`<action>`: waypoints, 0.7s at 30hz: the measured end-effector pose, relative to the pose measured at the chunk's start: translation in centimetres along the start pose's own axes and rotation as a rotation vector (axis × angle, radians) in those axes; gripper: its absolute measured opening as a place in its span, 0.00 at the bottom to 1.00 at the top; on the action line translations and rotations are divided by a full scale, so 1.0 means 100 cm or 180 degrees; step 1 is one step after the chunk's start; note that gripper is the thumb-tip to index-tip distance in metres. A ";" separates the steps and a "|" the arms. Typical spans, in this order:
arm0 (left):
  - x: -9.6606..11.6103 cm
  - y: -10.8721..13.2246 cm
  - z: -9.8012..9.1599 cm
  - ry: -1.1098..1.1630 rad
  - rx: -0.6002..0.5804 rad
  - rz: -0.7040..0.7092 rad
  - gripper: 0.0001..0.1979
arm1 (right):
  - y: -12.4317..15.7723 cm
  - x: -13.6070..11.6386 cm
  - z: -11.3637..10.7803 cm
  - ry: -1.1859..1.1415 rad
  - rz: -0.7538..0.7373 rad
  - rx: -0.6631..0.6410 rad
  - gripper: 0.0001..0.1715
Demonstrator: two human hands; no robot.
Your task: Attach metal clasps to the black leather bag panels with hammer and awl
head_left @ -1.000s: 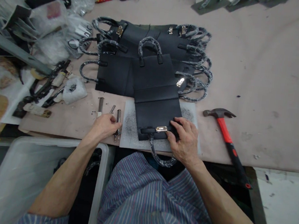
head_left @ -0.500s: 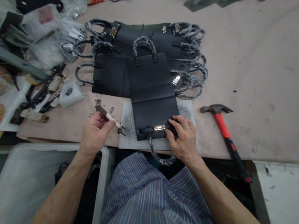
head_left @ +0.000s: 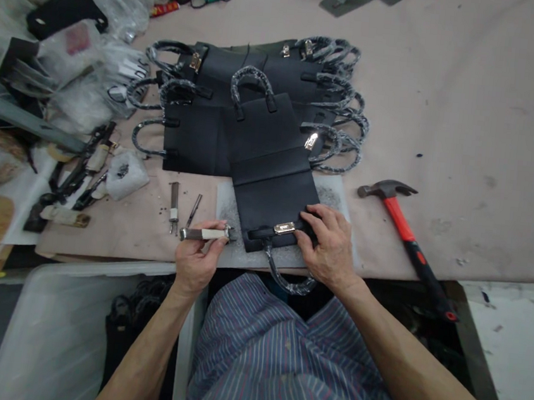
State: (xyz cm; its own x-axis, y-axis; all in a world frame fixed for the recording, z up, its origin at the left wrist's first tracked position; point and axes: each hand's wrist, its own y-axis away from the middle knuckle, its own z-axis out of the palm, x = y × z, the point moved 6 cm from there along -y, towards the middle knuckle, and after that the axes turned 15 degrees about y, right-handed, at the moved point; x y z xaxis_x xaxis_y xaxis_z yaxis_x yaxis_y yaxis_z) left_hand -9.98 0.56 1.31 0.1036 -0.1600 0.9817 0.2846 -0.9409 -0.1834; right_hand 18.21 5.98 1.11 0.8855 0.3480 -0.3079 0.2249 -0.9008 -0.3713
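Note:
My left hand (head_left: 197,261) is closed round a metal punch tool (head_left: 203,234) with a pale wrapped middle, its pronged end close to the lower left edge of a black leather bag panel (head_left: 277,191). My right hand (head_left: 329,243) pinches the strap end of that panel, beside a gold-coloured clasp (head_left: 285,228). A plastic-wrapped handle (head_left: 289,286) hangs over the table's front edge. Under the panel lies a pale board (head_left: 336,198). A second punch tool (head_left: 173,206) and a thin metal rod (head_left: 194,210) lie left of it.
More black panels (head_left: 197,138) with wrapped handles are stacked behind. A red-handled hammer (head_left: 402,230) lies at the right. Tools (head_left: 77,167) and plastic bags (head_left: 79,101) crowd the left. A translucent bin (head_left: 57,331) stands below the table's front edge.
My left hand has moved right with its tool, which now points toward the panel. A punch tool now shows lying on the table to its left. My right hand stays on the panel.

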 end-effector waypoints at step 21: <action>0.013 0.011 0.044 0.0539 -0.0177 0.0727 0.09 | -0.001 -0.001 -0.003 -0.0067 0.0015 0.0022 0.18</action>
State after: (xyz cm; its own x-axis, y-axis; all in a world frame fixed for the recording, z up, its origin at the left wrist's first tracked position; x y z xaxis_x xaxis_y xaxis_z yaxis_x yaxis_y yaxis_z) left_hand -5.32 0.60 2.13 -0.0028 -0.4128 0.9108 0.2189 -0.8890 -0.4022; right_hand 18.16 5.98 1.47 0.8778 0.3491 -0.3280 0.2179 -0.9008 -0.3757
